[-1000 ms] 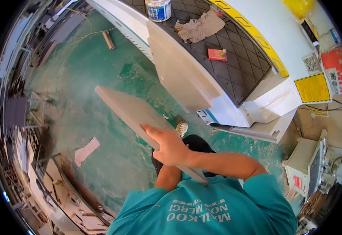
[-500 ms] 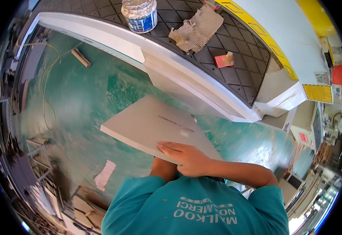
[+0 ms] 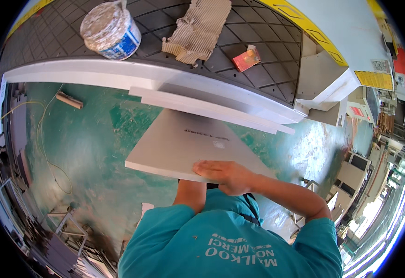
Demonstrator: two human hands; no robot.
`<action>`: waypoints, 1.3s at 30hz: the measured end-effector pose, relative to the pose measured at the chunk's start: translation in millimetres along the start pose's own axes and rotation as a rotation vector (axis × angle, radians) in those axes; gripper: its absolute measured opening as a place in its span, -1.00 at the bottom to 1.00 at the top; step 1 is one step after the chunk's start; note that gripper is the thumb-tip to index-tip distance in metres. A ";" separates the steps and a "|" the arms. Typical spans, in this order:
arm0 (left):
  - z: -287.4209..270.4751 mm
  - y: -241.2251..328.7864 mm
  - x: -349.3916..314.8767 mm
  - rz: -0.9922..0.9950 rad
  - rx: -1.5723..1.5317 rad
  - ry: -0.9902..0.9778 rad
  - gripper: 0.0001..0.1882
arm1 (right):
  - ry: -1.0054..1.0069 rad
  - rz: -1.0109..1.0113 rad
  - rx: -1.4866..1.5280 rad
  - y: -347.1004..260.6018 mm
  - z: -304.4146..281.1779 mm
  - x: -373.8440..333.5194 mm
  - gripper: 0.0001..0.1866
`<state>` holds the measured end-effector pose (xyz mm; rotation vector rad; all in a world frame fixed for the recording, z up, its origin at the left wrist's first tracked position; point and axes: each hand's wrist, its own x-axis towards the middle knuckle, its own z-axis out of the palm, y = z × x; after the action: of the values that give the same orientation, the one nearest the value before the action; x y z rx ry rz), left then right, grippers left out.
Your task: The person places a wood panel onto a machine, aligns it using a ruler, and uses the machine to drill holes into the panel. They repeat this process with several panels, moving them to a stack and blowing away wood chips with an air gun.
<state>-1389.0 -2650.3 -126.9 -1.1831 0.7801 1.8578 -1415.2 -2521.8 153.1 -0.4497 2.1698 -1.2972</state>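
Observation:
A flat light-grey panel (image 3: 174, 148) with a pale edge, small dark print and a small whitish patch is held level in front of my body. My right hand (image 3: 225, 175) lies on top of it by the near edge, fingers stretched flat and close together. Its thumb side hangs over that edge. My left forearm runs up beneath the panel, which hides the left hand and its fingers. The far side of the panel reaches below the white metal edge (image 3: 96, 73) of a machine bed.
On the dark grooved bed (image 3: 158, 48) stand a dirty white-and-blue bucket (image 3: 112, 32), a torn piece of corrugated cardboard (image 3: 200, 30) and a small red-orange box (image 3: 246, 59). A brown roll (image 3: 69, 99) and a thin yellow hose (image 3: 39, 134) lie on the green floor (image 3: 91, 139). Metal frames (image 3: 68, 222) stand lower left.
My view has shifted, so the machine bed and bucket sit further left. The panel is now closer to the machine's edge. My right hand remains on it, with its fingers flatter.

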 end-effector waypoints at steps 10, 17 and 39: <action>28.8 12.0 43.5 0.016 0.021 -0.052 -0.07 | 0.127 -0.012 -0.029 27.7 -15.3 -8.8 -0.26; 61.3 2.5 60.0 0.065 -0.002 -0.147 -0.06 | 0.621 -0.086 -0.207 -17.6 4.2 -54.9 -0.55; 143.6 -534.7 -360.8 -0.696 1.332 -2.520 -0.78 | 0.828 1.637 0.439 275.1 423.5 -619.4 -0.69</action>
<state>-899.3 -2367.2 214.9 1.5254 -0.1848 0.5436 -666.2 -2345.3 -62.5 1.8951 1.6421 -0.8109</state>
